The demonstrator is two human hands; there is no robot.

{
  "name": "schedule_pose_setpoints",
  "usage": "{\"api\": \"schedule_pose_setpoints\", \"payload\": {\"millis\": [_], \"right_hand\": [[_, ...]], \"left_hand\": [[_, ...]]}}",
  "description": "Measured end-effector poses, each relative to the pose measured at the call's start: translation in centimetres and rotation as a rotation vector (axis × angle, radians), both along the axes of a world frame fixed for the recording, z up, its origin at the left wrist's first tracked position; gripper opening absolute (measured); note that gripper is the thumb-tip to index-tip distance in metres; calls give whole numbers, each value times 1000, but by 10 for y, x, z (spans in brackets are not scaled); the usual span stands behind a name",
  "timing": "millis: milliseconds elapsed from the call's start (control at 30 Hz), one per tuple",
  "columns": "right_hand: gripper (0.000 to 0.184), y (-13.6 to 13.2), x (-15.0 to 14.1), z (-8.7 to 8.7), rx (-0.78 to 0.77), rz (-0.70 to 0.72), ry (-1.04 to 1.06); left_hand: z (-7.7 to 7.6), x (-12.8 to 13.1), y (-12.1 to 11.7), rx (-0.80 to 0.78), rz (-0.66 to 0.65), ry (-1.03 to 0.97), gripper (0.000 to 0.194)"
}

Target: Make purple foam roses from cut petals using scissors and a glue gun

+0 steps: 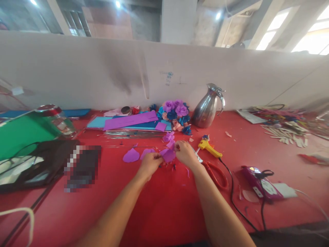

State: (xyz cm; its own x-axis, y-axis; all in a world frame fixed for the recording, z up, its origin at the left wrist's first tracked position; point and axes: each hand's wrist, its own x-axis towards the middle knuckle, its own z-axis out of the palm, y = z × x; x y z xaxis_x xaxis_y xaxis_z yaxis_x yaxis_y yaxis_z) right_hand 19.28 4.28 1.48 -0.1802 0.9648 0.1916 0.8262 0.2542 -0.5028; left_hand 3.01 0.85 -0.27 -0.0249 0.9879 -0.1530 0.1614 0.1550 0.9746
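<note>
The left hand and right hand are pinching purple paper, fingers nearly together; a glue gun is lying at the right hand's three o'clock.

Between both hands, the purple petal-shaped paper seems matt; beyond them, the silver rounded jug is glossy metal (quite smooth).

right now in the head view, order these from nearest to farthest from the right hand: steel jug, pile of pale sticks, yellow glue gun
From the right hand:
1. yellow glue gun, just to its right
2. steel jug, farther back, slightly right
3. pile of pale sticks, well off to the right
</note>
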Motion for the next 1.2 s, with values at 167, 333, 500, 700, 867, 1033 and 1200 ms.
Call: {"api": "schedule_pose_setpoints", "payload": {"millis": [167,333,500,700,867,1033,1200], "right_hand": [[18,0,2,4,-41,10,34],[17,-6,-9,2,-17,39,87],[15,-13,-24,0,52,116,231],[19,-11,-31,1,-103,71,738],[18,-10,-32,2,-172,40,963],[16,-4,-24,3,-213,-18,1024],[13,-4,-27,1,-212,30,971]], "left_hand": [[7,4,-4,-20,19,-66,50],[13,4,-6,56,18,-59,32],[16,-1,-4,110,57,-152,21],[23,-11,-2,-5,99,-271,34],[29,-14,-4,26,83,-257,44],[33,-25,-4,60,29,-236,63],[34,-25,-2,38,27,-161,58]]}}
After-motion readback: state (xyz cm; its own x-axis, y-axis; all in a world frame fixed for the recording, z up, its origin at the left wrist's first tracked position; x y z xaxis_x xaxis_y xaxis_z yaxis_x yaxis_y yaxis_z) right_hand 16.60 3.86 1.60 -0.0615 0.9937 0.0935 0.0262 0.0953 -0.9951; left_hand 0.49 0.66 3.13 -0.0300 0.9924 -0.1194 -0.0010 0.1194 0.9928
